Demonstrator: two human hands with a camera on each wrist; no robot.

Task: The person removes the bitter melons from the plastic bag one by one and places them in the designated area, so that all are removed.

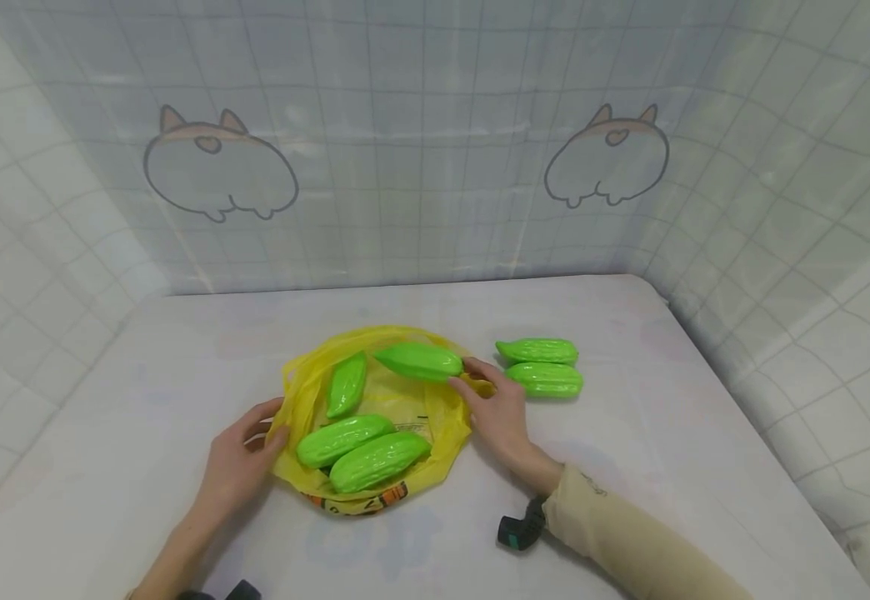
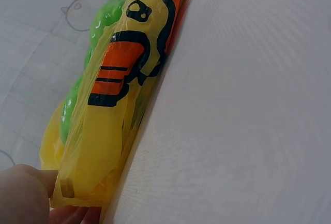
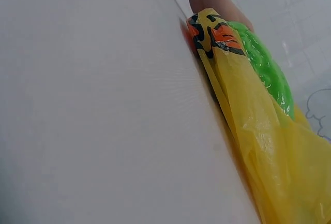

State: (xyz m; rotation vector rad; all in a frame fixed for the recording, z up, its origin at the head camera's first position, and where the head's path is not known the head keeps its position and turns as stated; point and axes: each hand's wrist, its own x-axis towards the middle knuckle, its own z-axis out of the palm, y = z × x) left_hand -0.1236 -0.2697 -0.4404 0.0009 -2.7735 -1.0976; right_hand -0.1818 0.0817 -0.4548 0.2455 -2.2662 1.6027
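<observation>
A yellow plastic bag (image 1: 447,437) lies with its mouth spread wide, orange and black print on its near side. My left hand (image 1: 238,457) holds the bag's left edge, thumb over the rim; the left wrist view shows the thumb (image 2: 44,180) against the yellow film. With thumb and fingers, my right hand (image 1: 498,414) pinches the blunt right end of a glossy green bitter melon (image 1: 420,361). That melon is over the far right part of the bag, its pointed tip toward the left. Inside lie three more: one upright (image 1: 347,385) and two slanted side by side, the nearer (image 1: 379,462) lowest.
Two further bitter melons lie together on the white table (image 1: 652,433), right of the bag: a far one (image 1: 537,350) and a near one (image 1: 545,380). A grid-patterned curtain (image 1: 420,167) rises behind the table and along both sides.
</observation>
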